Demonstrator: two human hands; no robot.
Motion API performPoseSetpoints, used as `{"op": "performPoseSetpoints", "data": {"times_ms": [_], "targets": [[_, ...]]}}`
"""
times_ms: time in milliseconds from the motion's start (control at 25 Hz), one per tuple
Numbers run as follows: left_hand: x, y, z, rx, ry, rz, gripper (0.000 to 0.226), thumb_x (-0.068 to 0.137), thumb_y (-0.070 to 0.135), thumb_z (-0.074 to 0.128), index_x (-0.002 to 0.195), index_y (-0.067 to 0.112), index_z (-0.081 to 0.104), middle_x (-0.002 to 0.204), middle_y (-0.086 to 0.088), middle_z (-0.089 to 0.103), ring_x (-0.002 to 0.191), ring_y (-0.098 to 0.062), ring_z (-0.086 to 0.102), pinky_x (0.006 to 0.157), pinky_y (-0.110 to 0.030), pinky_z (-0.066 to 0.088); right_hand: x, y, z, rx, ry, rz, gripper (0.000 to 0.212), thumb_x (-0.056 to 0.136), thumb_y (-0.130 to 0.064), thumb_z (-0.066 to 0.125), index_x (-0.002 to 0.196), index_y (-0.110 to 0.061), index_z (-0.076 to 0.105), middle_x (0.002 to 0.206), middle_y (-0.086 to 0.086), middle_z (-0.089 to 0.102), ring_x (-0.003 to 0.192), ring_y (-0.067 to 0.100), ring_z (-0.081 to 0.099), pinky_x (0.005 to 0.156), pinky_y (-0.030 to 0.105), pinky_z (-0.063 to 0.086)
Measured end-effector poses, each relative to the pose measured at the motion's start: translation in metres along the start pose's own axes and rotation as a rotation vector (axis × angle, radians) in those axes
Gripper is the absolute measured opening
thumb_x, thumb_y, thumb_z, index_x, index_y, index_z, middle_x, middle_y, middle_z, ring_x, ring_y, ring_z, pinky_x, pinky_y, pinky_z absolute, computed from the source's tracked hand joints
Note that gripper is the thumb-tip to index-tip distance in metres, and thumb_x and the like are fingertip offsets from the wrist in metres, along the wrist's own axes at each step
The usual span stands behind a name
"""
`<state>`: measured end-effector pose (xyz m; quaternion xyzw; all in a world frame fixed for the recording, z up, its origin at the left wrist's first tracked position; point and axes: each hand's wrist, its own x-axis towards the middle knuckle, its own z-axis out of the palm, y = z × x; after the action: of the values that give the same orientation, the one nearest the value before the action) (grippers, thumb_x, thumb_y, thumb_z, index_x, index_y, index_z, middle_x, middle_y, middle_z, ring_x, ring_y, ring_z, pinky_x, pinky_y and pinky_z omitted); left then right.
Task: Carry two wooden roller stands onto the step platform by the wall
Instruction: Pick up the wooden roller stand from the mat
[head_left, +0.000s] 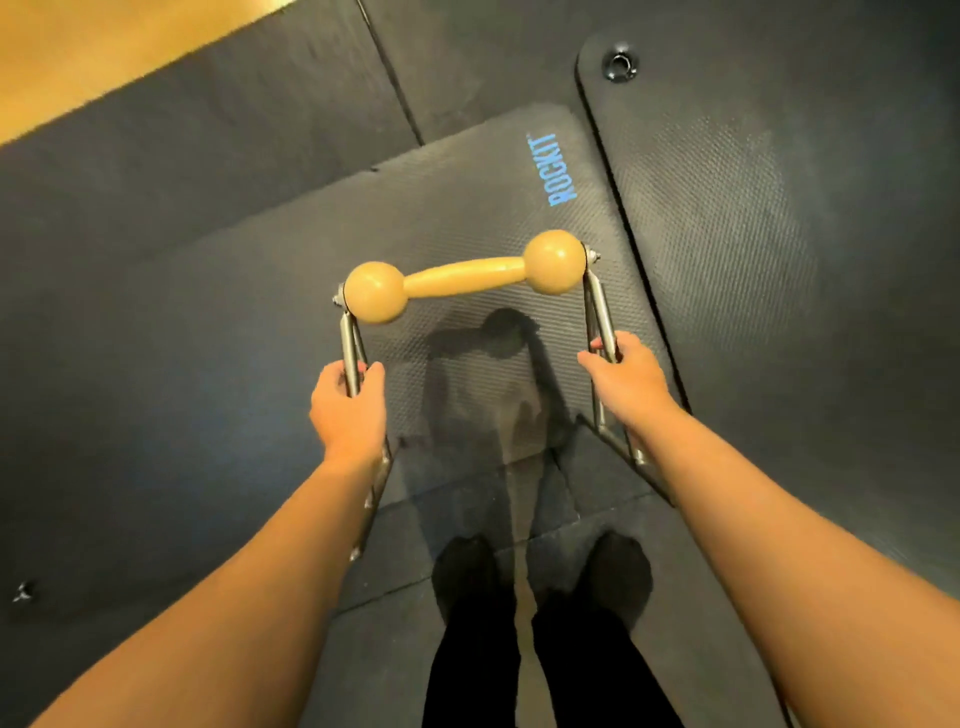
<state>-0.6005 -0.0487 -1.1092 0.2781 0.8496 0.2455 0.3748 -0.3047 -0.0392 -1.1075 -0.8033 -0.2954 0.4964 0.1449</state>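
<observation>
**Over the mats: one roller stand gripped at both sides**

From the head view, looking straight down, a wooden roller stand (464, 278) sits in front of the person's feet (540, 577), above a dark exercise mat (467, 197) printed with blue lettering. The left hand (349, 410) is closed around the left metal leg (349, 358); the right hand (626, 376) is wrapped on the right metal leg (597, 312), well apart from the other. Whether the frame's base has left the floor cannot be told.

This looks like the pick-up or carry of one stand. No second stand, step platform or wall shows here. The next move likely calls for keeping the roller level, turning toward the wall, and stepping carefully across the overlapping mat edges.
</observation>
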Motion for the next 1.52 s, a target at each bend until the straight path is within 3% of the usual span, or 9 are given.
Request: {"op": "performPoseSetpoints", "data": {"times_ms": [160, 280, 400, 480, 600, 880, 1000, 1240, 1520], "targets": [[0.014, -0.023, 0.004, -0.086, 0.065, -0.036, 0.018, 0.093, 0.028, 0.070, 0.085, 0.013, 0.064, 0.061, 0.010, 0.049, 0.044, 0.000, 0.042, 0.045, -0.016, 0.034, 0.041, -0.017, 0.018, -0.132, -0.036, -0.098, 0.014, 0.096, -0.030, 0.067, 0.097, -0.018, 0.061, 0.082, 0.001, 0.059, 0.080, 0.025, 0.055, 0.074, 0.039, 0.044], [0.037, -0.026, 0.007, -0.076, 0.000, -0.017, 0.035, 0.090, 0.034, 0.065, 0.065, 0.020, 0.044, 0.050, 0.014, 0.037, 0.046, -0.005, 0.032, 0.047, -0.025, 0.026, 0.061, -0.023, 0.029, -0.194, 0.024, -0.110, 0.014, 0.094, -0.030, 0.066, 0.087, -0.018, 0.063, 0.079, 0.004, 0.060, 0.081, 0.029, 0.058, 0.073, 0.043, 0.048], [0.058, -0.025, 0.007, -0.110, -0.139, -0.052, 0.026, 0.094, 0.028, 0.062, 0.077, 0.014, 0.048, 0.066, -0.008, 0.038, 0.062, -0.022, 0.035, 0.060, -0.035, 0.028, 0.074, -0.034, 0.032, -0.177, 0.003, -0.039, 0.028, 0.093, -0.030, 0.065, 0.071, -0.021, 0.051, 0.068, 0.003, 0.050, 0.072, 0.029, 0.051, 0.063, 0.041, 0.041], [0.066, -0.026, 0.007, -0.115, -0.206, -0.106, 0.022, 0.100, 0.022, 0.059, 0.083, 0.012, 0.048, 0.071, -0.013, 0.037, 0.059, -0.024, 0.033, 0.057, -0.036, 0.030, 0.084, -0.046, 0.035, -0.180, -0.031, 0.038, 0.026, 0.094, -0.030, 0.064, 0.073, -0.020, 0.050, 0.070, 0.006, 0.049, 0.065, 0.028, 0.048, 0.057, 0.038, 0.039], [0.073, -0.021, 0.010, -0.195, -0.314, -0.332, 0.025, 0.104, 0.019, 0.055, 0.081, 0.016, 0.044, 0.069, -0.006, 0.038, 0.046, -0.017, 0.029, 0.042, -0.022, 0.026, 0.091, -0.072, 0.037, -0.184, -0.143, 0.222, 0.016, 0.100, -0.028, 0.054, 0.096, -0.013, 0.057, 0.077, 0.010, 0.049, 0.058, 0.022, 0.043, 0.052, 0.032, 0.038], [0.096, -0.007, 0.006, -0.120, -0.484, -0.472, 0.030, 0.111, 0.036, 0.043, 0.089, 0.017, 0.046, 0.067, -0.002, 0.033, 0.042, -0.012, 0.027, 0.036, -0.017, 0.025, 0.087, -0.089, 0.039, -0.239, -0.284, 0.404, 0.029, 0.107, -0.036, 0.037, 0.088, -0.016, 0.046, 0.069, 0.004, 0.036, 0.057, 0.016, 0.028, 0.054, 0.028, 0.028], [0.093, -0.005, 0.006, -0.156, -0.476, -0.461, 0.040, 0.107, 0.049, 0.049, 0.081, 0.019, 0.040, 0.064, 0.001, 0.021, 0.045, -0.012, 0.019, 0.038, -0.019, 0.018, 0.087, -0.089, 0.035, -0.205, -0.330, 0.387, 0.036, 0.109, -0.040, 0.033, 0.081, -0.019, 0.040, 0.067, 0.003, 0.030, 0.056, 0.015, 0.022, 0.055, 0.028, 0.023], [0.066, -0.001, -0.006, -0.237, -0.366, -0.443, 0.046, 0.103, 0.057, 0.052, 0.079, 0.020, 0.039, 0.058, 0.002, 0.028, 0.047, -0.014, 0.022, 0.042, -0.023, 0.018, 0.067, -0.093, 0.012, -0.133, -0.316, 0.331, 0.040, 0.111, -0.050, 0.031, 0.090, -0.019, 0.044, 0.066, 0.002, 0.032, 0.055, 0.016, 0.026, 0.054, 0.028, 0.025], [0.004, 0.076, -0.075, -0.305, -0.182, -0.222, 0.055, 0.095, 0.053, 0.069, 0.068, 0.023, 0.032, 0.045, 0.005, 0.029, 0.035, -0.012, 0.025, 0.036, -0.021, 0.021, -0.030, -0.179, -0.052, -0.047, -0.289, 0.069, 0.047, 0.099, -0.065, 0.052, 0.098, -0.019, 0.057, 0.069, 0.001, 0.039, 0.052, 0.014, 0.033, 0.051, 0.026, 0.027]]}}
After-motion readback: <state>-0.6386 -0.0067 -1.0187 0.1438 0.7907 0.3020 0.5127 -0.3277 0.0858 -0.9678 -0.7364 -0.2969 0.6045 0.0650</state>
